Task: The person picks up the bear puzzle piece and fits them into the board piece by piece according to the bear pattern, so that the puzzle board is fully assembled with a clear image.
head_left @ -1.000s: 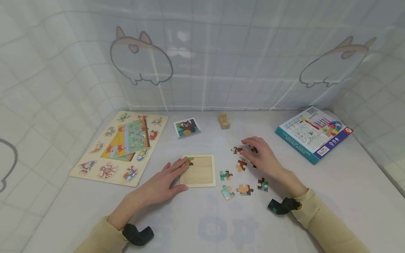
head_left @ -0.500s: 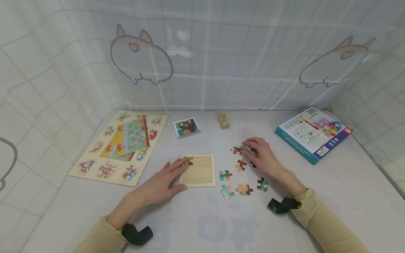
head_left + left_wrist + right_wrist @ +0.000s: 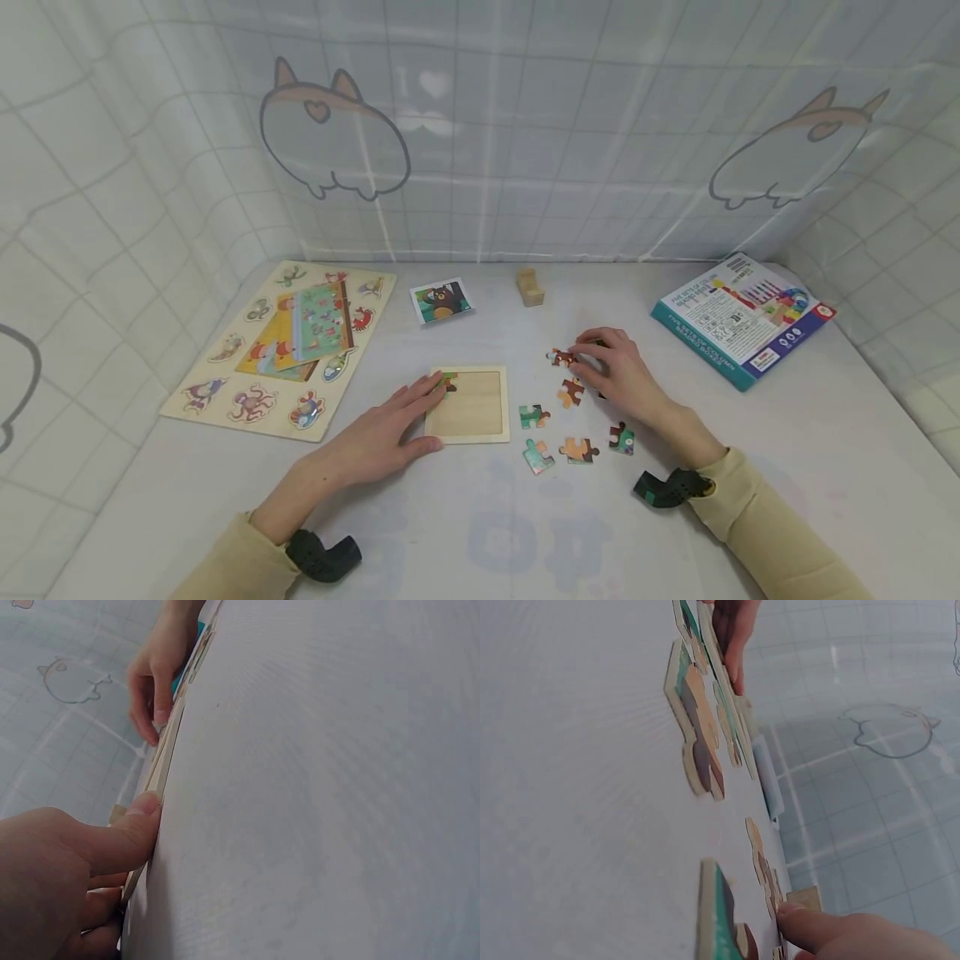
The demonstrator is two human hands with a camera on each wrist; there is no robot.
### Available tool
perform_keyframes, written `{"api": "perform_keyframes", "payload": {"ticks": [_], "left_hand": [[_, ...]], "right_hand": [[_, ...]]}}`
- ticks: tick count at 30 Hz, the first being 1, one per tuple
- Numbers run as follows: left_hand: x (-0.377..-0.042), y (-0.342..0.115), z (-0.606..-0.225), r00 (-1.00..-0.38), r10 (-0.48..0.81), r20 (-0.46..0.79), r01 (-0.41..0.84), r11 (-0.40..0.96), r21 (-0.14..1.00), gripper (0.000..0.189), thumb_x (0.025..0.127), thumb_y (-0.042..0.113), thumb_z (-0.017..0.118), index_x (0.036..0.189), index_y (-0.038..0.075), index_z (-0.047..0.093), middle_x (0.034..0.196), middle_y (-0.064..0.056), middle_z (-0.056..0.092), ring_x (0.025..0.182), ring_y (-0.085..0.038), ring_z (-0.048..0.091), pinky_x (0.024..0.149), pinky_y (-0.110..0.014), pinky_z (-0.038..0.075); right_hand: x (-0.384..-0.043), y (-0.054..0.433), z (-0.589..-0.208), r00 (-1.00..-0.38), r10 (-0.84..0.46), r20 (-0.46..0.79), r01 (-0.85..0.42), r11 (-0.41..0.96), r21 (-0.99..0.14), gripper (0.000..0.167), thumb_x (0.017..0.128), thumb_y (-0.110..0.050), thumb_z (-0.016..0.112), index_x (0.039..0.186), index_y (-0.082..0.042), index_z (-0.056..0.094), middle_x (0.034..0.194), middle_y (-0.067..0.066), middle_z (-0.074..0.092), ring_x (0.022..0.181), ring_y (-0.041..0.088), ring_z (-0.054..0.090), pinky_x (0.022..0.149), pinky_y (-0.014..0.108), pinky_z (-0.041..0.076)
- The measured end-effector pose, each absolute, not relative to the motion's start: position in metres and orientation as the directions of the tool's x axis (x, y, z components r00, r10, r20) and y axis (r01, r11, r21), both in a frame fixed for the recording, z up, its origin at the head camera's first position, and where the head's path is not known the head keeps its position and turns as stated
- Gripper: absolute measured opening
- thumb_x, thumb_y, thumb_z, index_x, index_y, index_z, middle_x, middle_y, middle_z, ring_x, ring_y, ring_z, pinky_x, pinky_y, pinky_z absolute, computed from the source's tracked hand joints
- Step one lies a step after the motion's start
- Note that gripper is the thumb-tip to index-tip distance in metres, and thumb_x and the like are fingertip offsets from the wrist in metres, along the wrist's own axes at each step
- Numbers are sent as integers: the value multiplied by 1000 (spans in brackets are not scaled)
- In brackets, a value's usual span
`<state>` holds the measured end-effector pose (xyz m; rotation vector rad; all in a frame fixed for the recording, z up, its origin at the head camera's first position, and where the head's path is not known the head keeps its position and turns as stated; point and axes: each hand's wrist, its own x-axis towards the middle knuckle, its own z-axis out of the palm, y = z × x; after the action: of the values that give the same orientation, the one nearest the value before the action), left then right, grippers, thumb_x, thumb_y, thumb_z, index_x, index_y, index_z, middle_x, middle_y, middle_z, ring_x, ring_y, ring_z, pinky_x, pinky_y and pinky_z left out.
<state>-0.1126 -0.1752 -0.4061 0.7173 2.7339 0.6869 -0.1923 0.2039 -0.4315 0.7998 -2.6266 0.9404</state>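
My left hand (image 3: 384, 437) lies at the left side of a shallow wooden puzzle tray (image 3: 506, 408), fingers stretched over its upper left edge. The thumb (image 3: 141, 817) touches the near edge. One green and brown puzzle piece sits in the tray's upper left corner, partly covered by the fingers. My right hand (image 3: 621, 367) is low over several loose pieces, fingers bent, with thumb and forefinger tips right at the edge of a brown and red puzzle piece (image 3: 559, 357). I cannot tell whether they pinch it. Darker pieces are partly hidden under this hand.
More loose pieces, such as an orange and brown one (image 3: 579, 450), lie right of the tray. Behind are a bear picture card (image 3: 442, 301) and a small wooden block (image 3: 529, 287). An animal puzzle board (image 3: 187, 408) with cards stands left, a boxed toy (image 3: 742, 317) right.
My right hand's forefinger has come down slightly towards the thumb, closer to the brown and red puzzle piece. The left hand and the tray stay where they were.
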Motion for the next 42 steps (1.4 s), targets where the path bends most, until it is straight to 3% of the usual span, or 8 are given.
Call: {"api": "perform_keyframes", "payload": {"ticks": [19, 28, 42], "left_hand": [[-112, -176, -408, -855, 509, -104, 397, 769, 501, 75, 97, 49, 60, 158, 18, 31, 168, 2, 17, 152, -32, 23, 117, -59, 30], [-112, -177, -408, -854, 510, -97, 402, 768, 498, 74, 97, 49, 60, 158, 17, 32, 168, 1, 18, 152, -33, 23, 117, -59, 30], [-113, -177, -408, -850, 520, -84, 419, 763, 493, 74, 97, 48, 60, 158, 17, 31, 168, 1, 18, 153, -30, 22, 119, -56, 29]], "right_hand": [[-190, 201, -429, -839, -400, 369, -543, 665, -513, 22, 92, -8, 71, 112, -2, 72, 124, 15, 59, 120, 33, 47, 103, 55, 34], [-192, 201, -432, -839, -392, 377, -542, 663, -516, 23, 90, -17, 76, 108, -3, 72, 121, 13, 60, 118, 32, 48, 101, 54, 35], [-191, 202, -431, -853, -387, 350, -521, 672, -526, 20, 92, -15, 74, 107, -3, 71, 123, 12, 59, 116, 30, 48, 101, 52, 37]]}}
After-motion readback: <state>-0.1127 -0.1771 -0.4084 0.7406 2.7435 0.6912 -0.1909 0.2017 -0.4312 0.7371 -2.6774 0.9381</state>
